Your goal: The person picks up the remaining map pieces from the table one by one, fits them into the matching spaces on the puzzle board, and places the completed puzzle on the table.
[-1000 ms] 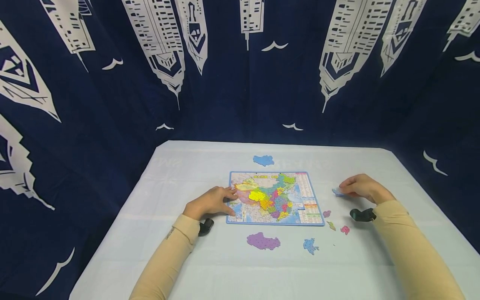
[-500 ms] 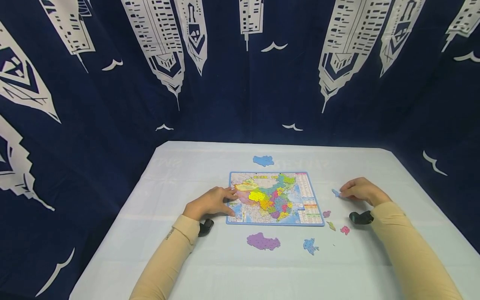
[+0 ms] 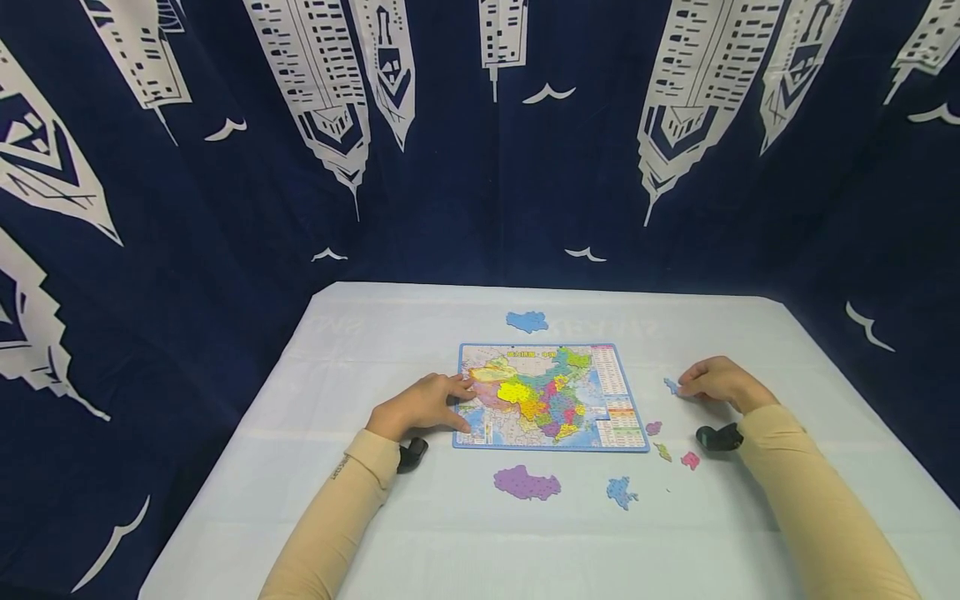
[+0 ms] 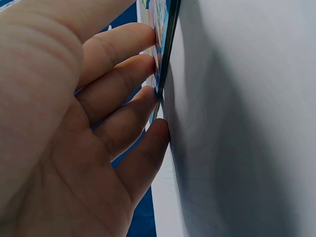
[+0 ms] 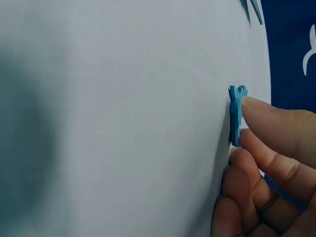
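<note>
A map puzzle board with a blue rim and colourful regions lies on the white table. My left hand rests at its left edge, fingers fairly straight, thumb and fingertips on the board; the left wrist view shows fingertips against the rim. Right of the board, my right hand pinches a small blue puzzle piece at its edge. In the right wrist view the thumb lies over the blue piece, with the index finger beside its lower end. Whether the piece is clear of the cloth I cannot tell.
Loose puzzle pieces lie around the board: a blue one behind, a large purple one and another blue one in front. Small purple, green and pink pieces are off its right corner.
My right hand has drawn back slightly, uncovering more of the small blue puzzle piece, which stays in nearly the same spot. My left hand and the board have not moved.
</note>
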`<state>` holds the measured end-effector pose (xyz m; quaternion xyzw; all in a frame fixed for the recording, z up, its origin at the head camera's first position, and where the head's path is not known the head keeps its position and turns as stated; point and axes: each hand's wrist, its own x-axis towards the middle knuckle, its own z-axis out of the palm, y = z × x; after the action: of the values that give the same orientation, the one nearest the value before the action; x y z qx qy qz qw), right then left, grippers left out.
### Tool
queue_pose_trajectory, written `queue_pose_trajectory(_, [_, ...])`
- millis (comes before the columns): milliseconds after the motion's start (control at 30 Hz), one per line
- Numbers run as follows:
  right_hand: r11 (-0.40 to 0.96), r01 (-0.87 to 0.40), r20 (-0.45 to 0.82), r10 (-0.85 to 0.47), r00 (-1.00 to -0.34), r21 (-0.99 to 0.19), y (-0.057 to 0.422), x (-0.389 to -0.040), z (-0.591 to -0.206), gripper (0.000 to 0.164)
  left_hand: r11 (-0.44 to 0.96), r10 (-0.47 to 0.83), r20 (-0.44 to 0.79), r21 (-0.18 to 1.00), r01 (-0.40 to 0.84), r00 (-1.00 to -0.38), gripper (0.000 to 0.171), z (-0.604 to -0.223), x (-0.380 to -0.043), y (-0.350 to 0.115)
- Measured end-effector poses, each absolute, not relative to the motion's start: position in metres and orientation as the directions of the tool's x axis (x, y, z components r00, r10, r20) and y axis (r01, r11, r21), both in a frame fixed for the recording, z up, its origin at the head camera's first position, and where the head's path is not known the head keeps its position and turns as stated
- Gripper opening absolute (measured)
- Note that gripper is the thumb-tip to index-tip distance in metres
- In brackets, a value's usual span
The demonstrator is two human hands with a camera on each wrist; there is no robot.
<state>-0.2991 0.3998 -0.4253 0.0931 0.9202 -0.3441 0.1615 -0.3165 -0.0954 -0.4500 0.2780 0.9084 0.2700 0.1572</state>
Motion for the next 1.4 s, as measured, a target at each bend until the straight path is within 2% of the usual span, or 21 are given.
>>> queue_pose_trajectory(767, [0.787, 0.282, -0.353, 0.088, -0.932, -0.548, 0.3976, -0.2997, -0.4315, 0.019, 0.698, 0.591, -0.137, 0.580, 0.419, -0.795, 0.064, -0.4518, -0.3173, -0.0956])
queue_pose_trajectory(1400, [0.774, 0.246, -0.314, 0.065, -0.947, -0.583, 0.3956, -0.2962, -0.4293, 0.015, 0.702, 0.594, -0.138, 0.570, 0.427, -0.792, 0.064, -0.4509, -0.3175, -0.0956])
